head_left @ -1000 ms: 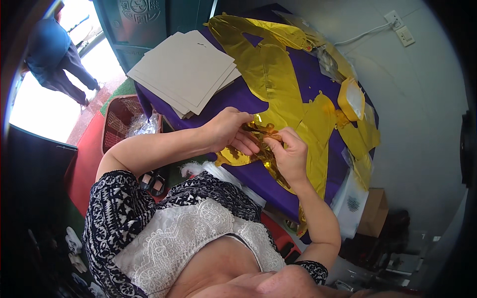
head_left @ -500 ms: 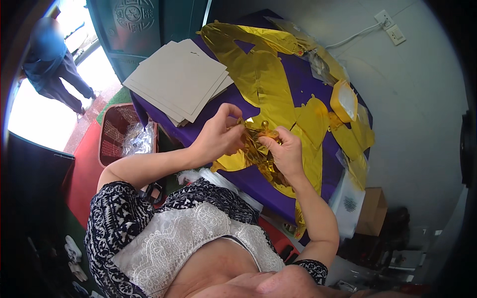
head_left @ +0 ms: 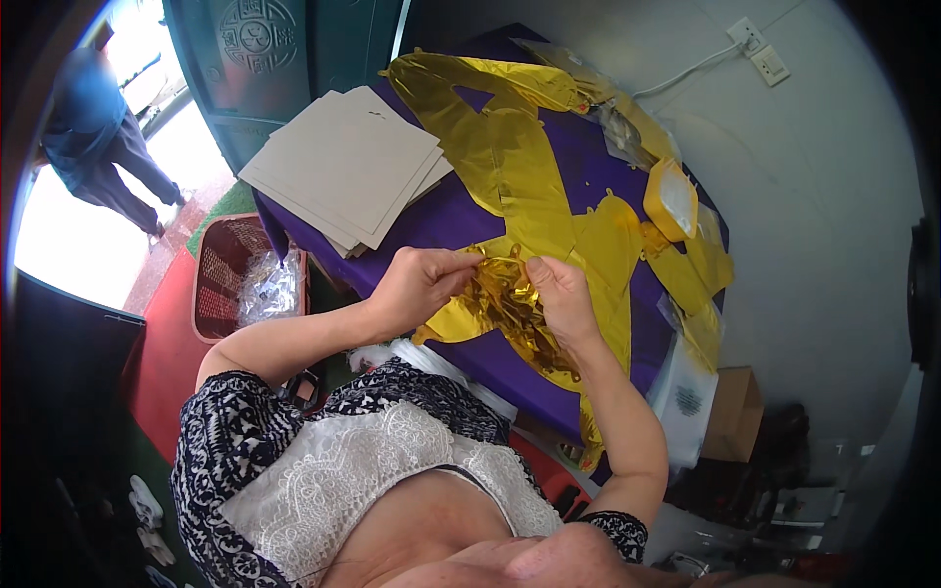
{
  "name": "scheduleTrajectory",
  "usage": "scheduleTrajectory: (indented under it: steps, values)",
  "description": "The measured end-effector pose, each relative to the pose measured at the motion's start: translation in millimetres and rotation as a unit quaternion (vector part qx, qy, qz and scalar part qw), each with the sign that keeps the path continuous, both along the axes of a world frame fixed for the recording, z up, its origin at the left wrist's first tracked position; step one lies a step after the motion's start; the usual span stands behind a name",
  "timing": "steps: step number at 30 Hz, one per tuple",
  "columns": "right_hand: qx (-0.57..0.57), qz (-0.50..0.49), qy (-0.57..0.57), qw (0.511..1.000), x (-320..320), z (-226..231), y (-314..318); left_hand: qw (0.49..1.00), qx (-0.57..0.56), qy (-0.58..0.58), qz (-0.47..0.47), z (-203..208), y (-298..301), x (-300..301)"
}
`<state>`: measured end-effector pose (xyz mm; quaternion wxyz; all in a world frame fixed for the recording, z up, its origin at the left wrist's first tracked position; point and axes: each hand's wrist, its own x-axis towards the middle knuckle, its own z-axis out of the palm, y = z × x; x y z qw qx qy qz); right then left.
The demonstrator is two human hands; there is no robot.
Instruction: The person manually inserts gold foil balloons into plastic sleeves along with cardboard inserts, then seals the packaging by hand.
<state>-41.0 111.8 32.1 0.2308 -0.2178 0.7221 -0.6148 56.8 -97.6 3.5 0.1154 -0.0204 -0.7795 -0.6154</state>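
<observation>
A crumpled gold foil balloon (head_left: 512, 306) is bunched between my two hands above the table. My left hand (head_left: 420, 290) pinches the foil's upper left edge between thumb and fingers. On the other side, my right hand (head_left: 563, 300) is closed on its upper right edge, the thumb on top. The rest of the foil hangs in shiny folds below my fingers. Beneath and beyond it, large flat gold foil balloons (head_left: 534, 174) lie spread over the purple tablecloth (head_left: 565, 137).
Grey-white card sheets (head_left: 343, 162) are stacked at the table's left. A yellow tub (head_left: 672, 200) sits on the right, near clear plastic bags (head_left: 623, 132). Left of the table stands a reddish basket (head_left: 221, 284) holding clear packets. Beyond the doorway a person (head_left: 98, 137) stands. A cardboard box (head_left: 735, 412) is at lower right.
My hands have moved slightly apart, and the crumpled foil now hangs more spread out between them. My left hand has shifted a little left. The whole view has tilted slightly.
</observation>
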Motion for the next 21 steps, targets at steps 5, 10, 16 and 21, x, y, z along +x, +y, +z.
scheduleTrajectory:
  steps: [5, 10, 16, 21]
  values:
    - [0.025, 0.010, 0.008, 1.000, 1.9, 4.6, 1.7, 0.988, -0.083, 0.124, 0.030, -5.1, 1.8, 2.4]
    - [0.031, 0.000, 0.010, 0.999, 1.0, 1.3, 2.1, 0.995, -0.063, 0.081, 0.022, -4.0, 2.6, 2.1]
    - [0.101, -0.018, 0.181, 0.978, 11.6, 11.0, -5.1, 0.995, -0.079, 0.061, 0.020, -3.9, 1.7, 1.9]
    - [0.110, -0.071, 0.300, 0.945, 21.6, 19.0, -7.5, 0.996, -0.075, 0.037, 0.020, 1.0, 1.7, 3.0]
